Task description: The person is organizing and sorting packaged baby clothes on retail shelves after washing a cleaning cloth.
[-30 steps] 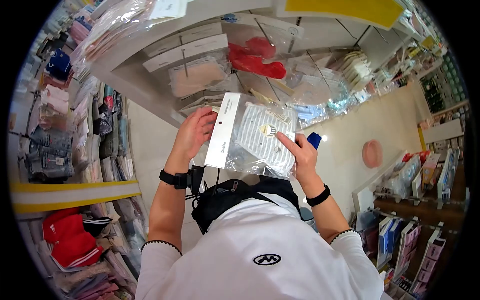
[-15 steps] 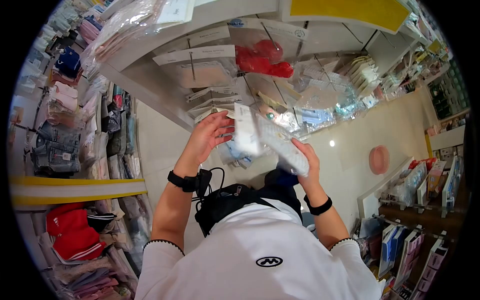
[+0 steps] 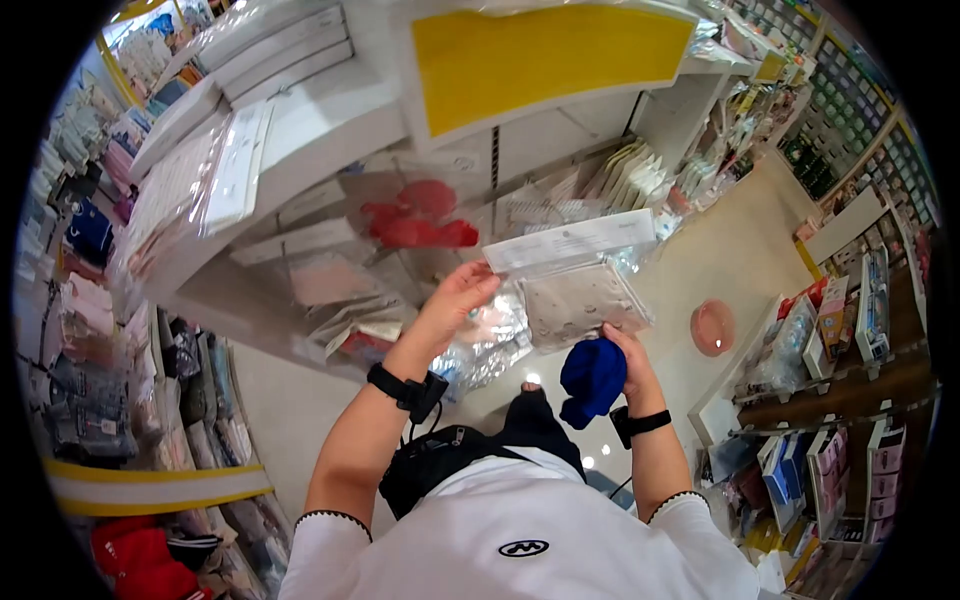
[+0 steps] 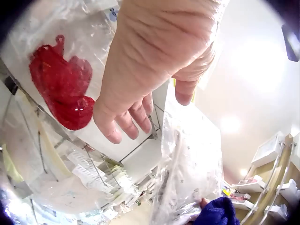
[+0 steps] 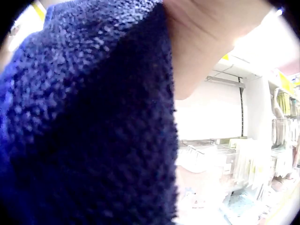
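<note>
A clear plastic package (image 3: 580, 300) with a white header card (image 3: 570, 240) holds folded pale fabric with small dark prints. My right hand (image 3: 630, 358) grips its lower edge, thumb on the front. A bright blue terry cloth (image 3: 592, 380) hangs bunched at the same hand and fills much of the right wrist view. My left hand (image 3: 462, 300) is at the left end of the card, fingertips right at its edge. In the left wrist view, the left hand's fingers (image 4: 126, 124) are loosely bent, apart from the thumb.
A white shelf unit with a yellow panel (image 3: 550, 65) stands in front, packages hanging on hooks. Among them is a red item (image 3: 420, 215) in plastic. A pink round basin (image 3: 712, 327) sits on the floor at right. Clothing racks line the left; boxed goods (image 3: 790, 480) fill the right shelf.
The package has turned: its card, at left before, now lies along the far side, and the striped face is out of sight. The blue cloth shows fully. The head view has shifted.
</note>
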The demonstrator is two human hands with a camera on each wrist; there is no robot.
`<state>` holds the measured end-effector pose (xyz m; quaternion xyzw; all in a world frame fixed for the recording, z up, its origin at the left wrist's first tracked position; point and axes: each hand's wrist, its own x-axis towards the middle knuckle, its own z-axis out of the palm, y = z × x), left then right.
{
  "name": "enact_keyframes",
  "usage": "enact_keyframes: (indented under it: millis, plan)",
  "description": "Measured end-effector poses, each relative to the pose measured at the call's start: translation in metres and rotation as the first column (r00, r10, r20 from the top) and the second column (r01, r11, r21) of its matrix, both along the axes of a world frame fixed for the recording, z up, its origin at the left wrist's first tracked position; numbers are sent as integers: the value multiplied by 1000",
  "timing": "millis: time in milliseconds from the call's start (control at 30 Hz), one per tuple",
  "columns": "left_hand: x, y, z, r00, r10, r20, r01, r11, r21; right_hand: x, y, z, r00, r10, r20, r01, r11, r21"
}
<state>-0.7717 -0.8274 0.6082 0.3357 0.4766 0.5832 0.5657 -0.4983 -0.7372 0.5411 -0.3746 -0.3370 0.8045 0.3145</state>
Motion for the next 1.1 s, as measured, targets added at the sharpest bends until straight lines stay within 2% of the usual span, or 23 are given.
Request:
enact_keyframes:
  millis: [67,133,167,267,300,400,533,633,767,967,1000,1033,1067,1100]
  plan:
    - [13,26,11,999,-45,-6,45,998,43,3,23,6,999,22,-40,-21,1000,16]
    - [25,58,15,1000,-4,-12,5,999,51,7,50,9,995,73,-74,-72,997,11]
    - [28,76,16,1000,20,-12,-19,998,55,5,64,9,998,31,-49,-31,1000,1]
    - [30,127,11,983,64,174,-84,991,106,2,111,1,993,65,-97,-71,995,-63]
    - [32,139,18,970,90,226,-122,984,132,0,121,10,983,142,-118,-149,988,-50]
    - [34,162,25,925,253,285,-298,946,127,-13,150,16,983,164,-84,-168,985,-47]
    - [41,165,23,880,362,306,-423,891,164,-21,172,24,966,247,-80,-255,961,-107]
    - [44,168,24,864,407,298,-470,863,183,-25,191,6,932,333,-142,-349,931,-103]
    - [38,173,24,813,490,314,-558,810,183,-42,207,-8,912,379,-159,-405,894,-193]
    - [27,179,19,806,542,236,-581,800,150,-66,219,-17,861,435,-264,-494,839,-227]
    - [23,183,16,785,613,90,-617,763,193,-72,222,-19,838,458,-295,-527,820,-224]
    - [19,187,11,734,677,-55,-649,722,240,-79,226,-23,856,416,-306,-496,829,-261]
    - [13,191,6,649,736,-192,-677,674,295,-90,231,-27,869,384,-313,-473,832,-291]
    - [8,188,0,587,757,-289,-709,652,268,-107,236,-31,869,374,-324,-471,826,-311]
